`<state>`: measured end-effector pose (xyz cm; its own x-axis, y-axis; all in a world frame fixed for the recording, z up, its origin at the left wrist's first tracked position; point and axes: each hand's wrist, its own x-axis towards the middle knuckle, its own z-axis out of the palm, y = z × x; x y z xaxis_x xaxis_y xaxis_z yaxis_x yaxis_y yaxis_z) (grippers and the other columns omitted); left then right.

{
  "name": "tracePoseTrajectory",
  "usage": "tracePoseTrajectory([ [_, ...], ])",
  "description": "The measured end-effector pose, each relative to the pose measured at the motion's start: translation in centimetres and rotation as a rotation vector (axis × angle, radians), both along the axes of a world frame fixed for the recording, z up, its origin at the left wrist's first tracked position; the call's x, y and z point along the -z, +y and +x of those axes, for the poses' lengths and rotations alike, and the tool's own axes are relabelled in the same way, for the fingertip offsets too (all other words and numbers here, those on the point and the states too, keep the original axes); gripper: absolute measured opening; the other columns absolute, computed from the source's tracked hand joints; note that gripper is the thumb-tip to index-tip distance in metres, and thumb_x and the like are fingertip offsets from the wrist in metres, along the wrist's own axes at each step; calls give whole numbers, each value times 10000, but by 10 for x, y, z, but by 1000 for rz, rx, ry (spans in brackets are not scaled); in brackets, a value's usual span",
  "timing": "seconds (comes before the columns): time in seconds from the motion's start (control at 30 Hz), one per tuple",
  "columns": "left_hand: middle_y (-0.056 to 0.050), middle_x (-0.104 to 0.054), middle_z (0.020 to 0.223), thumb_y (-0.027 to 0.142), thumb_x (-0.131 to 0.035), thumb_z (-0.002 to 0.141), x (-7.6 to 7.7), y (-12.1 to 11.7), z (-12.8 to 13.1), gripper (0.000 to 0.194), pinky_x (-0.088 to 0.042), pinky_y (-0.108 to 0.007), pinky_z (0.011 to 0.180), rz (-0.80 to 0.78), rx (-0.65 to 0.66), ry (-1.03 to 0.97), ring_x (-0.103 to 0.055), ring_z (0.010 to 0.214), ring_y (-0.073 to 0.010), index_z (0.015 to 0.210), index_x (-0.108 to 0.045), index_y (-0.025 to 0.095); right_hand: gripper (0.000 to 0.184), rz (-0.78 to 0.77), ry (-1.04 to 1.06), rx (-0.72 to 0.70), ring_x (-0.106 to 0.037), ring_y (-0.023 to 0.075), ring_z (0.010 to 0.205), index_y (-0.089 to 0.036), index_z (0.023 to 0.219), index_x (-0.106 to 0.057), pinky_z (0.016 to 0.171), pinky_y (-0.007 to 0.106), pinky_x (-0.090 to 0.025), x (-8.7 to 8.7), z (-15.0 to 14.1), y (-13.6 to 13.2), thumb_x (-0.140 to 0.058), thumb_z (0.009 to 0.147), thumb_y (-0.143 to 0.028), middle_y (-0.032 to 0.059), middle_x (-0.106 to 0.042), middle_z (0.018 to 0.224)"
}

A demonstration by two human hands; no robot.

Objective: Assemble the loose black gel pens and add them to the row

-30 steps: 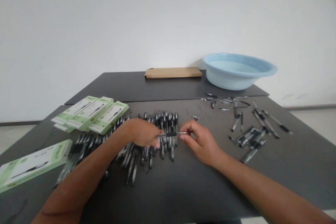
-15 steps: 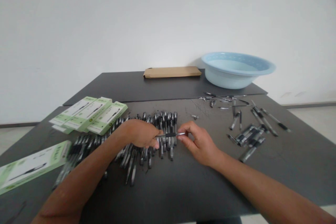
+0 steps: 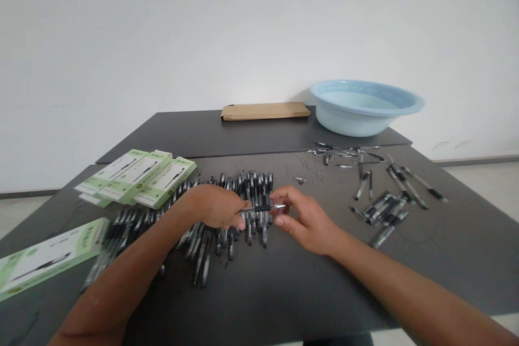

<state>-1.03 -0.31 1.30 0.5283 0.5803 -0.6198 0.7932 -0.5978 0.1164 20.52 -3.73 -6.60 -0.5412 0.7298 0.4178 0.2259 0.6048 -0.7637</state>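
Note:
My left hand [image 3: 223,208] is closed around one end of a clear pen [image 3: 263,208] with a black grip. The pen lies level above a pile of similar pens [image 3: 203,251], its metal tip pointing right. At that tip is my right hand [image 3: 302,216], its thumb and forefinger parted above and below the tip. Whether a curled finger behind touches the tip, I cannot make out. Part of the pile is hidden under my left hand and forearm.
Green-and-white pen boxes [image 3: 141,175] are stacked at left, another box [image 3: 52,254] nearer. More pens [image 3: 385,213] and small pen parts [image 3: 344,166] lie at right. A cardboard piece [image 3: 265,111] and a light-blue basin [image 3: 352,119] stand at the back of the dark table [image 3: 292,292].
My right thumb and forefinger have spread apart from their pinch at the pen's tip. My left hand and the pen have hardly moved.

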Motion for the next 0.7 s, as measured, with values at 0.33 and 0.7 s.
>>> tracePoseTrajectory([
  [0.33, -79, -722, 938, 353, -488, 875, -4, 0, 3, 422, -431, -282, 610, -43, 5, 91, -644, 780, -245, 1274, -515, 220, 255, 114, -59, 50, -551, 144, 778, -192, 1032, -455, 712, 279, -451, -7, 7, 3, -540, 807, -107, 29, -568, 870],
  [0.7, -122, -712, 996, 348, -488, 885, -6, -2, 6, 432, -448, -309, 636, -22, 30, 108, -652, 845, -280, 1293, -508, 211, 79, 173, -123, 95, -528, 148, 735, -190, 897, -476, 681, 280, -430, -9, 3, 0, -514, 837, -156, 30, -561, 816],
])
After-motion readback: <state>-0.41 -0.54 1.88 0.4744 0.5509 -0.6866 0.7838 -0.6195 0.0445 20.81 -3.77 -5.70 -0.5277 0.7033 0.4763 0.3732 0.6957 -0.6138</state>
